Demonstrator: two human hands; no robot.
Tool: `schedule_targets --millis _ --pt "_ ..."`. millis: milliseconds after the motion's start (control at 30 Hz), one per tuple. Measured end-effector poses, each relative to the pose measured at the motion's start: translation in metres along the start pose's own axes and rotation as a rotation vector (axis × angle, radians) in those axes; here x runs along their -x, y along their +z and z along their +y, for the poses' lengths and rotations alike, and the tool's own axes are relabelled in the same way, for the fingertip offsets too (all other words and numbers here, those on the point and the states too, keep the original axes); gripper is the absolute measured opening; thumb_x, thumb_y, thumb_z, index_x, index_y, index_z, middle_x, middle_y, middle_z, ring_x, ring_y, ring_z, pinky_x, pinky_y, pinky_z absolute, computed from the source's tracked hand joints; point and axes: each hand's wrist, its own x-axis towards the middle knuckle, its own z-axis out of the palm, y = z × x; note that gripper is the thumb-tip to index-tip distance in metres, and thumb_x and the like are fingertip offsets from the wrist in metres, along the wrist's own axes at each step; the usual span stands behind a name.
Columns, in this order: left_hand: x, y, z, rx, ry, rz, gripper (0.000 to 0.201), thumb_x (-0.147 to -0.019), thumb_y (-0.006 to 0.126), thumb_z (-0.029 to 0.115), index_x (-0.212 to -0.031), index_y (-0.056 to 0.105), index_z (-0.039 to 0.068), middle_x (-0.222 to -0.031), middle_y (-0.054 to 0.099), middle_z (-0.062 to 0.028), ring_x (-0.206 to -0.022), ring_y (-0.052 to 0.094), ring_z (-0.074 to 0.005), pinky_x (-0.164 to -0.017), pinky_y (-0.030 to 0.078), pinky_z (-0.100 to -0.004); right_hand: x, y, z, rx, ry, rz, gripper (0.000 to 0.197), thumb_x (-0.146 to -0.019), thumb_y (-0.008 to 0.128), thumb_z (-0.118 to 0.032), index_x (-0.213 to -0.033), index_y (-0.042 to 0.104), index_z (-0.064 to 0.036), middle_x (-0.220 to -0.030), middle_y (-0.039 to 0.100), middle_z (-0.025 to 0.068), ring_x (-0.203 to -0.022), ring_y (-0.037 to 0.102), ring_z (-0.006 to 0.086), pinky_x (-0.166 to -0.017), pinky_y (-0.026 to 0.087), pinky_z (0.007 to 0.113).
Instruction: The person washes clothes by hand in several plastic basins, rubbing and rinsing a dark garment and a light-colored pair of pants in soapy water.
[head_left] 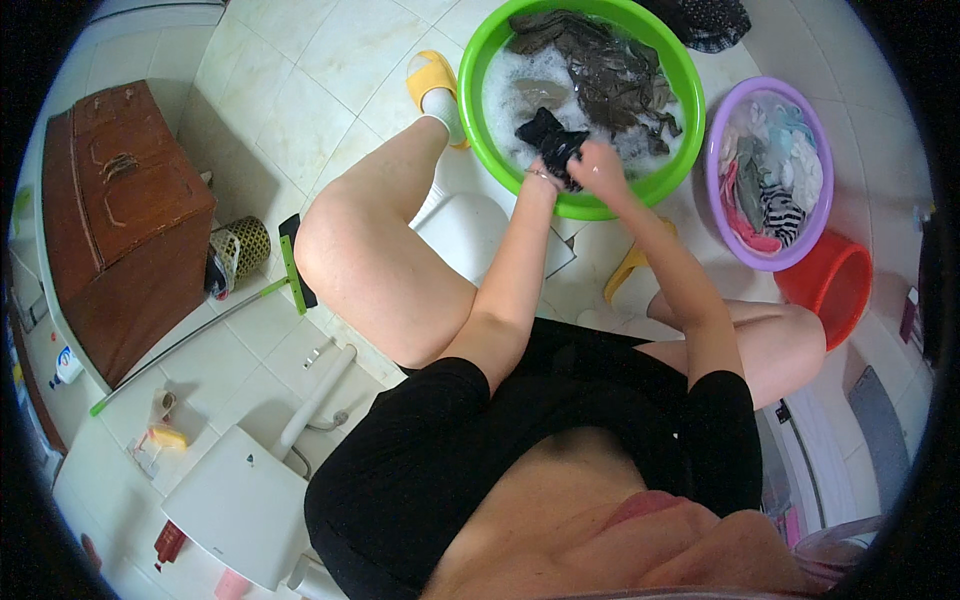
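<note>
Both hands are over the near side of a green basin [694,100] with foamy water in it. My left hand [545,176] is closed on a wet, bunched black cloth [550,140], and a thin bracelet circles that wrist. My right hand [598,168] is closed too, gripping the same cloth from the right side. Its far end sticks up past my fingers, above the suds; what kind of garment it is cannot be made out. Dark brown-grey clothes [615,75] lie soaking farther back in the basin.
A purple basin [714,165] of mixed clothes stands right of the green one, with a red bucket [845,285] nearby. Dark patterned cloth [712,22] lies at the back. To the left are a brown wooden cabinet [130,190], a green-edged squeegee [292,265] and a woven basket [245,245].
</note>
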Motion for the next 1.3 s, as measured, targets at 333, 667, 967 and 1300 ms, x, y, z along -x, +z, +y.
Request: schedule_targets --millis 333,667,967,1300 --pt "0.006 0.003 -0.006 0.839 -0.729 1.011 0.016 -0.075 0.051 0.011 -0.090 0.046 0.009 -0.073 0.052 -0.0072 -0.061 0.050 -0.0236 -0.043 0.038 -0.0373 0.005 0.052 0.075 0.121 -0.163 -0.315 0.031 -0.071 0.055 -0.020 -0.096 0.047 -0.0036 -0.089 0.052 0.0187 -0.084 0.053 0.0350 -0.069 0.044 0.043" --pt "0.001 0.014 -0.001 1.149 -0.675 0.345 0.022 -0.076 0.051 0.033 -0.082 0.058 0.013 -0.087 0.060 -0.0042 -0.085 0.055 -0.0234 -0.075 0.042 -0.0456 -0.018 0.055 0.054 -1.184 0.363 0.028 0.026 -0.074 0.056 -0.021 -0.083 0.059 0.0039 -0.078 0.058 0.0075 -0.071 0.052 0.0137 -0.066 0.041 0.028" --pt "0.004 0.009 -0.013 1.504 -0.398 0.130 0.031 -0.077 0.051 0.029 -0.101 0.052 0.008 -0.094 0.058 -0.0084 -0.083 0.056 -0.0258 -0.075 0.045 -0.0387 0.009 -0.012 -0.027 -0.268 -0.430 0.082 0.020 -0.070 0.056 -0.021 -0.068 0.051 -0.0023 -0.068 0.053 0.0112 -0.066 0.053 0.0280 -0.058 0.043 0.035" --pt "0.001 0.004 -0.009 1.091 -0.505 0.444 0.044 -0.073 0.059 0.023 -0.109 0.045 0.003 -0.093 0.056 -0.0112 -0.080 0.056 -0.0249 -0.066 0.048 -0.0346 0.001 0.040 0.064 0.294 -0.335 -0.181 0.032 -0.066 0.063 -0.018 -0.093 0.051 -0.0047 -0.089 0.052 0.0170 -0.086 0.052 0.0325 -0.072 0.044 0.041"
